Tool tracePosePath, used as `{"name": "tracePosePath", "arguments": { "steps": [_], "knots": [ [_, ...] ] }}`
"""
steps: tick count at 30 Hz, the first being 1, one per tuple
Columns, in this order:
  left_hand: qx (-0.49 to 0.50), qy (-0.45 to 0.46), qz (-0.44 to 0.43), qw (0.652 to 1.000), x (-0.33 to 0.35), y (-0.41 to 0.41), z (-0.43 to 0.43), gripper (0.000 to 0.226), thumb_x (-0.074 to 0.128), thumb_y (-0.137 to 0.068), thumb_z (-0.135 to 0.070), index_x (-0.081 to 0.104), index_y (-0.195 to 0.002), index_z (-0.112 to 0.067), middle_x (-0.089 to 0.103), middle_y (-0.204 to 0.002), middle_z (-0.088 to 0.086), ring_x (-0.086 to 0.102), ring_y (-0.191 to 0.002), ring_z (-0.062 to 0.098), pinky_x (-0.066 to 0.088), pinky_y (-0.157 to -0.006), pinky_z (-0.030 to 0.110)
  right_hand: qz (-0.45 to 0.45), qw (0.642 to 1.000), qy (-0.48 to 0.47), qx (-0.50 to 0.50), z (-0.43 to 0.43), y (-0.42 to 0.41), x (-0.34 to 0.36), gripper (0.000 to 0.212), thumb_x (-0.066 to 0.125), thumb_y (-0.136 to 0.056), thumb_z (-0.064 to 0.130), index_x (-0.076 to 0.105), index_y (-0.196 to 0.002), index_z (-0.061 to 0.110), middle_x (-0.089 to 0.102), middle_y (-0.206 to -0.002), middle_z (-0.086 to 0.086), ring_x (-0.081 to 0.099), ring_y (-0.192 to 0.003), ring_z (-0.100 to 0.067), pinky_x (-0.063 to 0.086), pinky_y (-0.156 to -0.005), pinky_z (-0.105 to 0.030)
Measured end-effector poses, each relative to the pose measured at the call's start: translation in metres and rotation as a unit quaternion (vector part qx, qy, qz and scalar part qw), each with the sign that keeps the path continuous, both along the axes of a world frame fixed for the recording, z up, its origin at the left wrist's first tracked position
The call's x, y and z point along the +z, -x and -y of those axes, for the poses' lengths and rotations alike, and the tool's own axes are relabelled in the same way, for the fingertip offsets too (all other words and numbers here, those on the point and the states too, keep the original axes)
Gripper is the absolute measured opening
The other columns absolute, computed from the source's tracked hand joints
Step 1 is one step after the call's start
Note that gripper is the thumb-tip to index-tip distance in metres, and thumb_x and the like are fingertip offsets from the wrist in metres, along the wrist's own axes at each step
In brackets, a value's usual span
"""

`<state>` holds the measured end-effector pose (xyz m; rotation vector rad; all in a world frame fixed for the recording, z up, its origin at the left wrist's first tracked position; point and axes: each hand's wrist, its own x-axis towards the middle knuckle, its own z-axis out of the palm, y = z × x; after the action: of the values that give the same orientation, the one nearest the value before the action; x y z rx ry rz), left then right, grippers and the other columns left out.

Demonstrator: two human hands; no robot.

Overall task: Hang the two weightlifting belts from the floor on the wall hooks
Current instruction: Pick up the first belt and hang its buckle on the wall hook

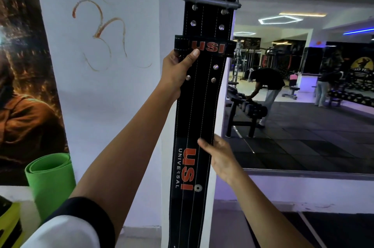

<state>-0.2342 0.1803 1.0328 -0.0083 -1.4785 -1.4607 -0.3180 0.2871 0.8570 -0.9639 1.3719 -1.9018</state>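
Observation:
A long black weightlifting belt [202, 94] with red USI lettering hangs upright against a white pillar [172, 5], its metal buckle [212, 1] at the top. My left hand [178, 73] grips the belt's left edge just below the keeper loop, thumb on the front. My right hand [218, 156] holds the belt's right edge lower down, beside the lower logo. Any hook is hidden behind the buckle end. Only one belt is in view.
A rolled green mat [50, 179] stands at the lower left under a dark poster [24, 75]. A large wall mirror [303, 106] on the right reflects a dumbbell rack [247, 110], dark floor mats and people.

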Motion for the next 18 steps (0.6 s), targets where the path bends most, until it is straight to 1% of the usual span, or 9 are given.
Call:
{"name": "tracePosePath", "arguments": {
  "steps": [2, 4, 6, 8, 10, 12, 14, 16, 18],
  "knots": [
    [-0.001, -0.006, -0.004, 1.000, -0.002, -0.003, 0.001, 0.009, 0.063, -0.086, -0.015, 0.062, -0.095, -0.015, 0.069, -0.092, 0.000, 0.069, -0.086, 0.016, 0.058, -0.072, 0.028, 0.007, 0.999, -0.046, 0.011, -0.004, -0.007, -0.027, 0.025, 0.067, -0.077, 0.005, 0.066, -0.097, 0.021, 0.071, -0.101, 0.005, 0.063, -0.103, -0.010, 0.043, -0.099, -0.028],
    [0.000, -0.013, -0.007, 1.000, -0.005, -0.005, 0.002, 0.010, 0.063, -0.086, -0.016, 0.062, -0.096, -0.015, 0.070, -0.093, 0.000, 0.069, -0.088, 0.017, 0.057, -0.075, 0.030, 0.018, 0.998, -0.052, 0.008, -0.006, -0.012, -0.036, 0.024, 0.067, -0.078, 0.003, 0.066, -0.095, 0.020, 0.071, -0.100, 0.003, 0.063, -0.104, -0.014, 0.046, -0.098, -0.033],
    [0.004, -0.018, -0.008, 1.000, -0.005, -0.006, 0.002, 0.009, 0.063, -0.086, -0.016, 0.062, -0.095, -0.015, 0.070, -0.092, 0.000, 0.068, -0.089, 0.018, 0.057, -0.079, 0.033, -0.001, 0.999, -0.040, -0.009, -0.003, -0.011, -0.024, 0.026, 0.072, -0.074, 0.012, 0.066, -0.098, 0.022, 0.070, -0.103, 0.004, 0.062, -0.108, -0.017, 0.043, -0.101, -0.033],
    [0.001, -0.024, -0.015, 1.000, -0.002, -0.007, -0.002, 0.007, 0.063, -0.087, -0.015, 0.062, -0.093, -0.015, 0.069, -0.090, -0.001, 0.069, -0.084, 0.015, 0.057, -0.074, 0.029, -0.020, 0.999, -0.009, -0.035, 0.002, -0.009, -0.006, 0.032, 0.073, -0.070, 0.023, 0.066, -0.101, 0.023, 0.069, -0.105, 0.006, 0.060, -0.110, -0.014, 0.039, -0.102, -0.030],
    [-0.002, -0.026, -0.024, 0.999, 0.001, -0.008, -0.004, 0.006, 0.062, -0.087, -0.015, 0.061, -0.093, -0.015, 0.069, -0.090, -0.001, 0.068, -0.082, 0.014, 0.057, -0.070, 0.027, -0.038, 0.997, 0.007, -0.068, 0.007, -0.008, 0.003, 0.033, 0.072, -0.073, 0.030, 0.066, -0.105, 0.023, 0.068, -0.104, 0.010, 0.060, -0.107, -0.011, 0.040, -0.099, -0.028],
    [-0.007, -0.028, -0.025, 0.999, 0.001, -0.007, -0.005, 0.006, 0.062, -0.087, -0.015, 0.062, -0.093, -0.015, 0.069, -0.090, -0.001, 0.068, -0.083, 0.016, 0.058, -0.073, 0.029, -0.060, 0.993, -0.006, -0.097, 0.004, -0.008, -0.003, 0.040, 0.071, -0.070, 0.041, 0.066, -0.105, 0.023, 0.069, -0.105, 0.010, 0.061, -0.107, -0.010, 0.043, -0.096, -0.026],
    [-0.012, -0.032, -0.023, 0.999, -0.001, -0.006, -0.006, 0.005, 0.062, -0.087, -0.015, 0.062, -0.091, -0.016, 0.069, -0.088, -0.001, 0.069, -0.082, 0.015, 0.058, -0.074, 0.030, -0.069, 0.992, -0.043, -0.097, -0.003, -0.007, -0.023, 0.035, 0.070, -0.070, 0.043, 0.066, -0.099, 0.025, 0.069, -0.103, 0.007, 0.061, -0.107, -0.015, 0.046, -0.089, -0.022],
    [-0.017, -0.035, -0.026, 0.999, -0.004, -0.004, -0.007, 0.004, 0.063, -0.087, -0.015, 0.062, -0.091, -0.016, 0.069, -0.087, -0.002, 0.069, -0.080, 0.015, 0.058, -0.073, 0.030, -0.063, 0.991, -0.066, -0.097, -0.009, -0.006, -0.040, 0.032, 0.069, -0.067, 0.045, 0.067, -0.091, 0.024, 0.071, -0.101, 0.001, 0.063, -0.108, -0.021, 0.049, -0.090, -0.028],
    [-0.017, -0.037, -0.026, 0.999, -0.005, -0.001, -0.009, 0.004, 0.062, -0.087, -0.015, 0.062, -0.091, -0.016, 0.069, -0.088, -0.001, 0.068, -0.083, 0.017, 0.058, -0.075, 0.031, -0.073, 0.985, -0.070, -0.139, -0.008, -0.005, -0.036, 0.046, 0.066, -0.069, 0.051, 0.068, -0.087, 0.008, 0.071, -0.098, -0.019, 0.065, -0.101, -0.030, 0.051, -0.090, -0.038]
  ]
}}
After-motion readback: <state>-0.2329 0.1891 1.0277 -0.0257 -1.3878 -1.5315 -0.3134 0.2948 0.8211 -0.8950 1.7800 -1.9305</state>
